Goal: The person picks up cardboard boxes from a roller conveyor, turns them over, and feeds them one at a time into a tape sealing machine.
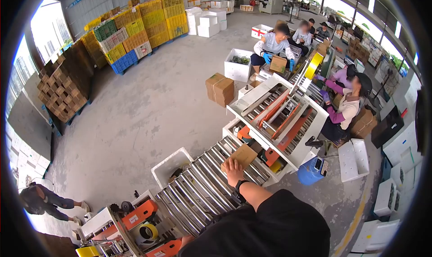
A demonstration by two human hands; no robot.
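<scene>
Black sleeve (292, 216) up close. Prob. guiding ctn (245, 155) on rollers (194, 187) w/ R hand (233, 172), fingers atop, unclamped. L hand (186, 241) by orange guard (168, 249), grip unclear.

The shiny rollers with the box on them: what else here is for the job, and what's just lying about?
Probably for the job:
- small cardboard box, under the right hand
- rollers
- white machine with yellow tape

Probably just lying about:
- blue barrel
- crate stacks

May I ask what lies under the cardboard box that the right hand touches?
Metal rollers show beside the cardboard box under the right hand; whatever is directly beneath is covered.
</scene>
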